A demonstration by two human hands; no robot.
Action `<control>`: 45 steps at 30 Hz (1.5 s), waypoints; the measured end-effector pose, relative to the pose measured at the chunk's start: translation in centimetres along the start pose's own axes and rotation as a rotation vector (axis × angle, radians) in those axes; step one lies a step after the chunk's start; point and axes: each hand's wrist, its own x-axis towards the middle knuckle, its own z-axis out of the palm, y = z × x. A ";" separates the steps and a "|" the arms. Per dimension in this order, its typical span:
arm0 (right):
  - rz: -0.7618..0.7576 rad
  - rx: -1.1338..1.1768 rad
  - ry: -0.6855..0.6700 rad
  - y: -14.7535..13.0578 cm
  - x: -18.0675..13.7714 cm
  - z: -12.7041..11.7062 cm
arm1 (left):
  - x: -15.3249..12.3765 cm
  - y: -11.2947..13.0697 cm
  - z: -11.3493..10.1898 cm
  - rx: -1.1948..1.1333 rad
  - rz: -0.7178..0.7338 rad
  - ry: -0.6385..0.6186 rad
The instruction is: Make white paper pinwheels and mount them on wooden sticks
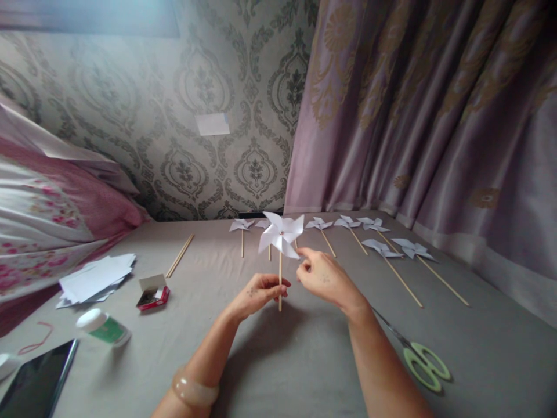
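Note:
A white paper pinwheel [284, 231] on a thin wooden stick stands upright in front of me, with a small metal pin at its centre. My left hand [260, 293] is closed round the lower part of the stick, between thumb and fingers. To the right, my right hand [324, 276] stretches its index finger to the pinwheel's lower right blade, at or very near its edge. Its other fingers are curled, and nothing shows in them. Beyond, several finished pinwheels [319, 223] lie in a row, partly hidden behind the held one.
Green-handled scissors [424, 363] lie beside my right forearm. At left are paper sheets [98, 278], two loose sticks [180, 255], an open red box [153, 295] of small pins, a white-and-green bottle [104, 326], a red string [37, 342] and a dark phone [39, 380].

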 end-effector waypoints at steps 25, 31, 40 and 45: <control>-0.020 0.079 0.239 0.8 0.6 -0.8 | 0.1 -0.3 0.1 -0.009 -0.019 -0.038; -0.011 -0.194 -0.111 0.9 -0.1 -1.1 | 0.1 -0.3 0.1 -0.020 -0.026 -0.032; -0.056 0.022 -0.362 1.2 0.2 1.0 | 0.4 0.0 0.7 -0.058 0.062 0.088; -0.016 0.095 -0.322 1.2 0.9 4.6 | 0.9 -1.0 0.9 -0.216 0.045 0.172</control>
